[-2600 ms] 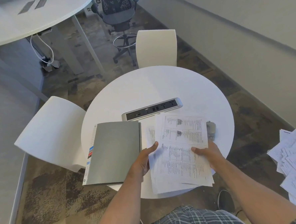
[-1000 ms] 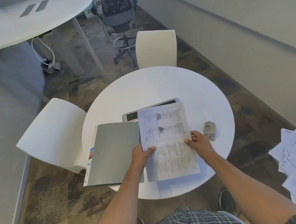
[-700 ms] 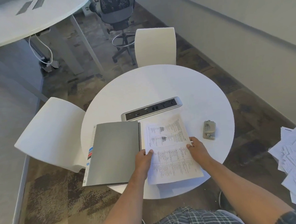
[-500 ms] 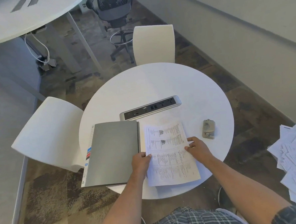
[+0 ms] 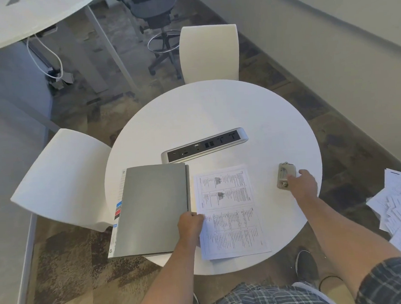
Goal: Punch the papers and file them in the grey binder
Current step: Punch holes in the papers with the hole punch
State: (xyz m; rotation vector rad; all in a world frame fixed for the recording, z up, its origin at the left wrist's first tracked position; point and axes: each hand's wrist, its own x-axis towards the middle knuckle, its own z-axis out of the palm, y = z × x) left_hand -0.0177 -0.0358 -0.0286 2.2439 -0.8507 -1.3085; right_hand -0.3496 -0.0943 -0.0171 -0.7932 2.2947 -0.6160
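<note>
Round white bench; papers flat beside the grey binder; left hand curled, pinching their edge; right hand beyond them, fingers touching the punch, grip unclear.

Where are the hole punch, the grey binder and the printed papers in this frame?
hole punch (image 5: 285, 173): head view, on its upper metal body.
grey binder (image 5: 151, 209): head view, middle of the grey cover.
printed papers (image 5: 231, 211): head view, centre of the top sheet.

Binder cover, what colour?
Plain grey; the binder lies closed on the table, seen clearly in the head view.
</note>
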